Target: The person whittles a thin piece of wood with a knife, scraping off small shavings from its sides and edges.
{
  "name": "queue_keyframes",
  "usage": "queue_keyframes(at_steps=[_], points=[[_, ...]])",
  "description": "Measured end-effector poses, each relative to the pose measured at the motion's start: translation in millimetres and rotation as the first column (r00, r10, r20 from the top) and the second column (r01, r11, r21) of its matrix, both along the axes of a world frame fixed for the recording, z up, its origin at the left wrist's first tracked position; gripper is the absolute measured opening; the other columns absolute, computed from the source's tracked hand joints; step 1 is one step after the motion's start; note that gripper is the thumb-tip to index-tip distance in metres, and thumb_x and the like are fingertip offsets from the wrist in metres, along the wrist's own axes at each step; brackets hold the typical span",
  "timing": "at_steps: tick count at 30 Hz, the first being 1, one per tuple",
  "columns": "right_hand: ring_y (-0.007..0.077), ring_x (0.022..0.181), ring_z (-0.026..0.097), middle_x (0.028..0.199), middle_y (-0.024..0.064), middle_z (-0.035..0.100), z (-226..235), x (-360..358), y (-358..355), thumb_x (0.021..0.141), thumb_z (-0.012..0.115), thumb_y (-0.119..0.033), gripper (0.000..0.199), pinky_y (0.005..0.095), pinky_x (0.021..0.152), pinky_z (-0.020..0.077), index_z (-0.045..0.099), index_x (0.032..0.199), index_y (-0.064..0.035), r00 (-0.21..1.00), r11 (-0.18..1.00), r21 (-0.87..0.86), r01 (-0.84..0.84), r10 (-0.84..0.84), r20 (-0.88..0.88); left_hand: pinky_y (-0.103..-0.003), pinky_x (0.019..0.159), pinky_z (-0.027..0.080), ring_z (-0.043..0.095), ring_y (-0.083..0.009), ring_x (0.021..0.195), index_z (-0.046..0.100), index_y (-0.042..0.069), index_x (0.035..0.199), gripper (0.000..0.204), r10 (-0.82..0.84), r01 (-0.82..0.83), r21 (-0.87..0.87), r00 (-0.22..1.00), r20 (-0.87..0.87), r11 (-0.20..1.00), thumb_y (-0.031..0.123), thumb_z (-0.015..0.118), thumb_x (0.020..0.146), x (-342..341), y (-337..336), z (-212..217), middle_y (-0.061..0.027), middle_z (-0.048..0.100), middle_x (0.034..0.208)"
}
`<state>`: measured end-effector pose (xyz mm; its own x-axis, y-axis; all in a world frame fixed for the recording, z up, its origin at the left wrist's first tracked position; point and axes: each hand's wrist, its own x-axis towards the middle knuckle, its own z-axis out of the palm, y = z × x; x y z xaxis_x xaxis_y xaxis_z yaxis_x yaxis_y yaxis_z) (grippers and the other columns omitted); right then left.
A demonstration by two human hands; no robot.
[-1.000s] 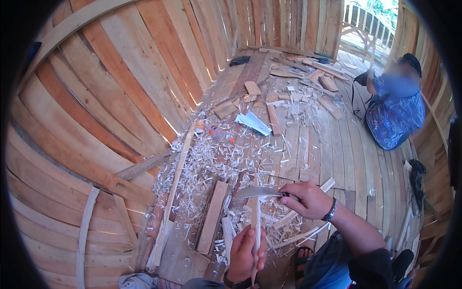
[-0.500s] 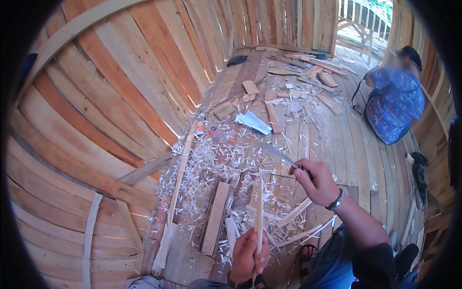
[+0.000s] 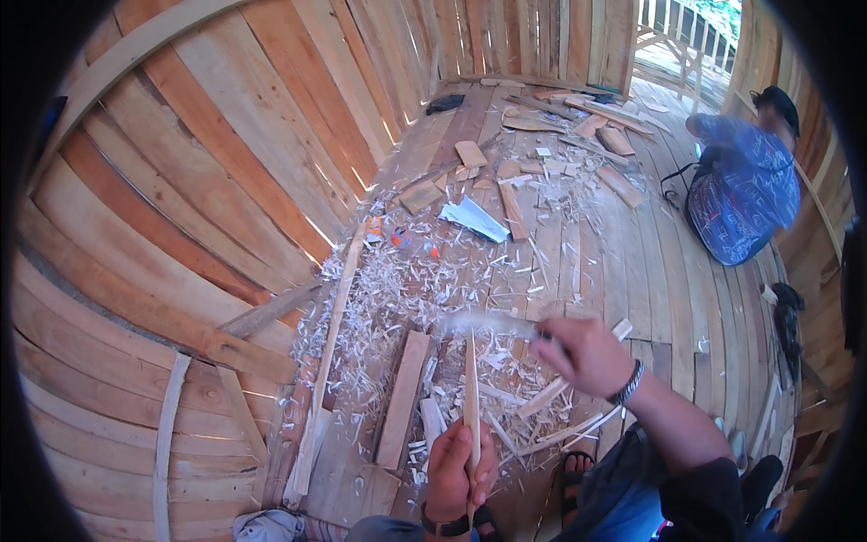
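Observation:
My left hand [image 3: 458,474] grips the lower end of a thin pale wooden stick [image 3: 470,384] that stands nearly upright and tapers toward its top. My right hand [image 3: 582,354] is closed on the handle of a long knife [image 3: 488,322]. The blade is blurred and lies sideways, pointing left, right at the stick's tip. A dark bracelet sits on my right wrist and a dark strap on my left. Pale wood shavings [image 3: 397,289] cover the plank floor around the stick.
A short plank [image 3: 403,398] lies left of the stick and a long slat [image 3: 327,361] runs beside it. Offcuts [image 3: 511,210] and a white sheet [image 3: 476,218] lie farther off. A person in blue [image 3: 742,188] sits at the right. A plank wall [image 3: 181,190] rises on the left.
My right hand swung the knife up and away to the right, then brought it back down to the stick's tip. My left hand kept the stick upright in about the same place.

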<state>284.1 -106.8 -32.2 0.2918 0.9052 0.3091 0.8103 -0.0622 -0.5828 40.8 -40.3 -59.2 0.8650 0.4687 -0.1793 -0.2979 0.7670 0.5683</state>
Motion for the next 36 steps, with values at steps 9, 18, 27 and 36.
queue_keyframes(at_steps=[9,18,27,36], points=[[0.0097,0.053,0.046,0.059,0.0046,0.051,6,-17,-4,0.098,0.058,-0.03,0.029,0.03,0.051,0.0374,0.066,0.097,-0.0022,0.858,0.994,-0.026,0.107,-0.105,-0.502,-0.023,0.036,0.037,0.048,-0.0116,0.045,0.053,-0.002,0.119,0.045,0.204,-0.192,0.072,0.954,-0.219,0.979,0.034,0.033,0.103,15,4,-13,-0.0069,0.057,0.081],[0.0021,0.066,0.049,0.073,-0.0044,0.059,-9,-44,7,0.09,0.072,-0.022,0.024,0.0213,0.058,0.0404,0.066,0.098,-0.0004,0.707,0.985,-0.156,-0.069,-0.062,-0.705,-0.025,0.045,0.042,0.054,-0.0134,0.056,0.051,-0.009,0.13,0.051,0.07,-0.063,0.034,0.957,-0.281,0.997,0.031,0.037,0.102,12,-5,-7,-0.0075,0.06,0.09],[0.001,0.057,0.044,0.063,-0.0088,0.049,-4,-34,7,0.087,0.075,-0.022,0.026,0.0226,0.049,0.0337,0.056,0.079,-0.0066,0.543,0.993,-0.012,0.115,-0.073,-0.836,-0.029,0.06,0.05,0.063,-0.0178,0.066,0.059,-0.009,0.12,0.037,0.075,-0.009,0.225,0.955,-0.288,0.974,0.021,0.045,0.103,9,-8,-10,-0.0155,0.068,0.095],[0.0015,0.04,0.041,0.057,-0.0062,0.049,11,-10,2,0.09,0.072,-0.018,0.023,0.0197,0.036,0.0267,0.052,0.085,-0.0084,0.368,0.921,0.141,0.364,-0.004,-0.93,-0.029,0.066,0.053,0.063,-0.0151,0.068,0.064,-0.008,0.112,0.025,0.197,-0.101,0.285,0.923,-0.332,0.953,0.011,0.057,0.098,8,-10,-14,-0.0129,0.069,0.091]])
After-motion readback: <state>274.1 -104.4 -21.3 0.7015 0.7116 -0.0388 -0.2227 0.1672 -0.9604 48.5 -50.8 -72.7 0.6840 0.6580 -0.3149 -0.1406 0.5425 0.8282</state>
